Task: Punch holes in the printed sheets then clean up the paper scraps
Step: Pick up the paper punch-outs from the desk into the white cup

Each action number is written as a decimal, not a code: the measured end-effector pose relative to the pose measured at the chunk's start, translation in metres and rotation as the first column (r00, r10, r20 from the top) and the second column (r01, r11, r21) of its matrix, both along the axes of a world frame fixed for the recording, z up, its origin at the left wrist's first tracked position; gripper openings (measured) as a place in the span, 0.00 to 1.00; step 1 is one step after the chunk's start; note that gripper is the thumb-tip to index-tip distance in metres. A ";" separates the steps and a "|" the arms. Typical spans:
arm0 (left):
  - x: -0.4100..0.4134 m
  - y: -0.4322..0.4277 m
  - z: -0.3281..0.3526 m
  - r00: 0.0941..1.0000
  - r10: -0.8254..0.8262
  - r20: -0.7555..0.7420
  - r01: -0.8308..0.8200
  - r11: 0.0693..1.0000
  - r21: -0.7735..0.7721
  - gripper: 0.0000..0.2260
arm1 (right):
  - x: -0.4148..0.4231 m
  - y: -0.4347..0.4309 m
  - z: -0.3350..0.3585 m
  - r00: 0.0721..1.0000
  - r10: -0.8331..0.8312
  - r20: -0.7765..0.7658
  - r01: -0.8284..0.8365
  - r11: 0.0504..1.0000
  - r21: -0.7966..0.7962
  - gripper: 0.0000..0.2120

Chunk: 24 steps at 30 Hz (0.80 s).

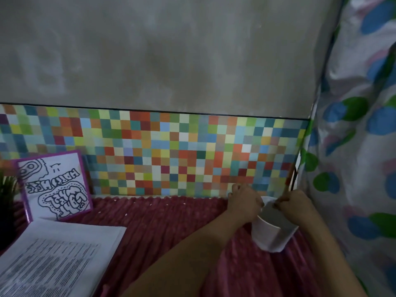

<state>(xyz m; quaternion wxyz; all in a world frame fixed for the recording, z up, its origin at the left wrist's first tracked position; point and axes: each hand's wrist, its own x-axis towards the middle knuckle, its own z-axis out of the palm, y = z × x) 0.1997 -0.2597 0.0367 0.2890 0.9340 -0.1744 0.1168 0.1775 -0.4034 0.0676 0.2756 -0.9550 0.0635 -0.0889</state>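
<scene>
A white cup [270, 234] stands tilted on the dark red cloth [162, 221] at the right, close to the wall. My left hand [244, 203] curls over the cup's left rim and holds it. My right hand [296, 207] is at the cup's right rim, its fingers pinching thin sticks [291, 181] that rise toward the wall corner. Small white paper scraps [126, 214] lie scattered on the cloth near the wall. The stack of printed sheets [53, 258] lies at the lower left, away from both hands. No hole punch is in view.
A purple-framed drawing [54, 185] leans on the multicoloured tiled wall strip [171, 151]. A dark potted plant [6, 202] stands at the far left. A patterned curtain [360, 125] hangs along the right side, close to my right hand.
</scene>
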 end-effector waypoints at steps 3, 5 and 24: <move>0.001 0.000 0.001 0.998 0.061 0.001 -0.060 0.990 -0.128 0.06 | 0.002 0.000 0.002 0.999 -0.025 0.026 0.024 0.999 0.033 0.06; -0.003 -0.004 0.007 0.994 0.108 0.028 -0.100 0.976 -0.193 0.10 | 0.001 0.000 0.003 0.993 -0.073 0.088 0.068 0.996 0.059 0.05; -0.030 0.169 0.026 0.978 0.210 0.002 -0.198 0.925 -0.323 0.09 | 0.007 0.122 0.004 0.838 0.020 0.545 -0.127 0.979 0.158 0.13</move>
